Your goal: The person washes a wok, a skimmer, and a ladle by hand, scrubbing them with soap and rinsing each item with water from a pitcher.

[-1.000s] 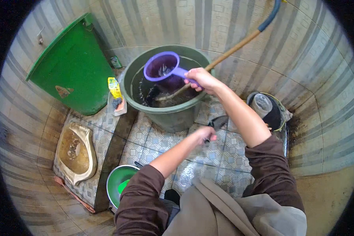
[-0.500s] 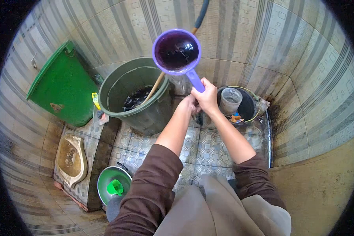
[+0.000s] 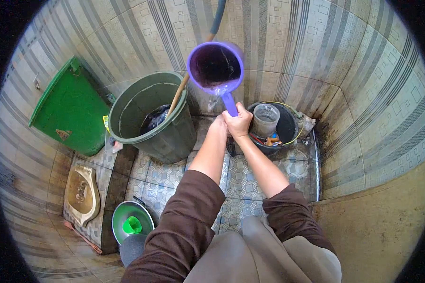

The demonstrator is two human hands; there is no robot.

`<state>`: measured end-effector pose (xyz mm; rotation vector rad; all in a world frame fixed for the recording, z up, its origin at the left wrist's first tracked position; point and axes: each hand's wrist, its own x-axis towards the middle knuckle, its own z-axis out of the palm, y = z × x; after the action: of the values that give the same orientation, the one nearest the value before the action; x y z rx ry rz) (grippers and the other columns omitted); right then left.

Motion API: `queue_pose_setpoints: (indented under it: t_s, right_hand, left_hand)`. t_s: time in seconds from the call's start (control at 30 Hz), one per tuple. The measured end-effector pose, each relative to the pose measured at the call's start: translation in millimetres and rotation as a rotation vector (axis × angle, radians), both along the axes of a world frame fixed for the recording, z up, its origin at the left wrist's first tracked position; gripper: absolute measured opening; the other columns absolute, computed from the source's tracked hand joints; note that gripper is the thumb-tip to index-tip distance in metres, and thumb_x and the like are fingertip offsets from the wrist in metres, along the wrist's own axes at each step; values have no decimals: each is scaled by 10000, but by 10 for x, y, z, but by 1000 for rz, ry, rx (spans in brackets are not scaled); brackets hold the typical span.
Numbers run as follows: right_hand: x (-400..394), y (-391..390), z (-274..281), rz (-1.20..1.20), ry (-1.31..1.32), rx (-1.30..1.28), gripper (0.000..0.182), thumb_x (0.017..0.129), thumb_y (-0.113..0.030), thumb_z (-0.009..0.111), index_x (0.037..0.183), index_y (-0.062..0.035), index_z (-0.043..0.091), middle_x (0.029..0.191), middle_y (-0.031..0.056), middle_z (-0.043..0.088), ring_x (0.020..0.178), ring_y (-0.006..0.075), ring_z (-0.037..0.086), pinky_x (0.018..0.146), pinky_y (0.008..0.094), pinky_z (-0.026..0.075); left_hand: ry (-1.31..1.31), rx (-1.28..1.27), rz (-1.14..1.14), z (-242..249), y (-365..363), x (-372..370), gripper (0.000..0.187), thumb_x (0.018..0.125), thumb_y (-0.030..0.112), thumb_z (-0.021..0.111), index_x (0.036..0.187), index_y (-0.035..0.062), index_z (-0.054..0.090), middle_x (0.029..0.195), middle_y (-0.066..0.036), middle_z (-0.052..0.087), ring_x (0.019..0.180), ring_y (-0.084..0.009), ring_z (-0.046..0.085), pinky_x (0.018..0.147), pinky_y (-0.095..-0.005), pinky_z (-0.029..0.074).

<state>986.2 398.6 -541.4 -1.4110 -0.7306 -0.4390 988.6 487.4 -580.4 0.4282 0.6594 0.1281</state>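
Note:
My right hand [image 3: 240, 121] is closed around the handle of a purple water dipper [image 3: 230, 104], held up in front of me. The dipper's mouth is tilted toward me, with dark water inside and some clear water at its near rim. Close against the right hand is my left hand [image 3: 218, 127], below the handle; its fingers are mostly hidden. Left of the dipper stands a large grey-green bin [image 3: 170, 141] holding dark water, with a wooden stick [image 3: 178, 96] leaning in it.
At right, a black bucket [image 3: 286, 123] holds a cloudy container [image 3: 265, 120] and small packets. A green tub [image 3: 71, 111] stands at left, above a squat toilet [image 3: 82, 195]. Near my leg sits a basin [image 3: 119, 218] with a green scoop [image 3: 132, 225]. Tiled walls curve around the floor.
The dipper has tipped toward me, and its water has shifted to the near rim. Both hands have moved slightly left and down in view, and the whole view has shifted a little.

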Motion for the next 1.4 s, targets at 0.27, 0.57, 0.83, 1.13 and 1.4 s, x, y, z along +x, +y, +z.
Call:
queue_pose_setpoints:
  t_s: [0.27,0.57,0.83,1.13,1.4]
  right_hand:
    - [-27,47,35,46,114,0,120,612,-94,599,610,-33,495,469,85,455,432,90,453,434,273,371]
    - [26,-185,-208,1,101,-119,143,607,-123,599,589,-47,479,519,130,518,480,271,538,452,343,413]
    - [99,-360,-363,-90,-85,-211,168,612,-120,597,601,-39,450,538,139,493,514,303,519,465,363,391]
    - [-4,-393,-431,-27,-137,-282,138,611,-123,609,694,-51,526,577,125,517,537,278,534,492,344,413]
    - [65,-489,-503,-89,-207,-373,195,574,-131,625,656,-50,467,609,112,517,557,291,522,492,366,405]
  left_hand:
    - [277,45,66,149,29,-64,79,763,137,476,740,61,477,618,-39,515,502,-135,509,431,-292,468]
    - [445,56,68,148,-5,-294,111,773,118,444,785,8,440,562,-46,488,482,-136,510,442,-276,478]
    - [441,317,-191,225,76,-313,214,802,185,416,664,31,473,573,-80,540,480,-139,529,455,-282,501]
    - [281,218,-39,6,243,-146,258,798,290,474,682,62,510,629,-60,512,568,-181,535,510,-324,522]
    - [385,50,-257,-145,398,-377,182,717,147,548,664,-14,481,591,-104,536,460,-128,529,388,-219,487]
